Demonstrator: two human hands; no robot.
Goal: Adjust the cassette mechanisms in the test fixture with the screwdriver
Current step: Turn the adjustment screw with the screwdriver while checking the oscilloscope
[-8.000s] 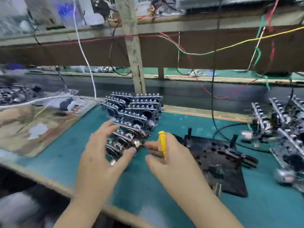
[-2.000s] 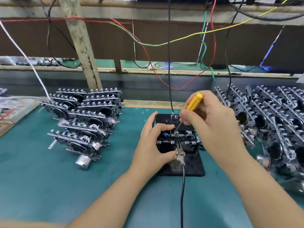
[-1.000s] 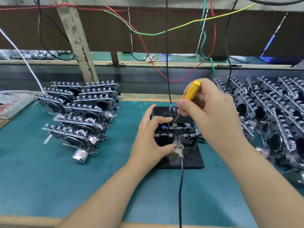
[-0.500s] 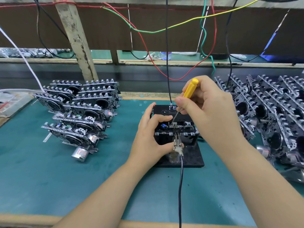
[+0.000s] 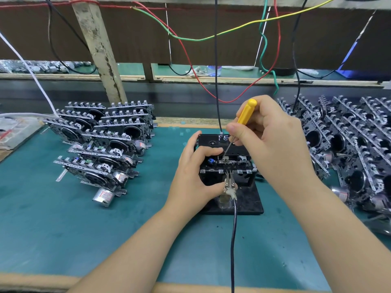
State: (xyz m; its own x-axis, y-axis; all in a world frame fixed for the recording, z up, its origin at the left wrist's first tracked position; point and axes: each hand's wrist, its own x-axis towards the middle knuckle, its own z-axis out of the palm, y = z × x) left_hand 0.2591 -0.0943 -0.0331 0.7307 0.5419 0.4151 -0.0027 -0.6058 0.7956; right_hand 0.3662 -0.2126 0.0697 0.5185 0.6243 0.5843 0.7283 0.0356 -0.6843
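A: Comparing this moment with the view half a second ago, what differs?

B: Very little. The right hand (image 5: 273, 144) keeps its pinch on the yellow-handled screwdriver (image 5: 246, 112), the shaft still slanting down toward 7 o'clock, its tip at the small metal part on top of the cassette mechanism (image 5: 227, 164). Eight seconds ago the black test fixture (image 5: 247, 199) held no mechanism and the left hand was at the left stack.

A: What does that imply for the task?

B: Probably that the adjustment on this unit is under way rather than finished; the tool seems seated and turning in small amounts.

A: Where does the mechanism lie relative to the hands?

B: Between them, at the centre of the teal bench mat (image 5: 63, 229). The left hand (image 5: 190, 176) grasps its 9 o'clock end, fingers curled over the top edge and thumb against the front. The right hand hovers above at 1 o'clock.

A: And the surroundings?

B: An alligator clip (image 5: 229, 185) with a dark cable (image 5: 233, 240) bites the front edge at 6 o'clock. One stack of mechanisms (image 5: 105, 144) sits at 9 o'clock, another pile of mechanisms (image 5: 349, 144) at 3 o'clock.
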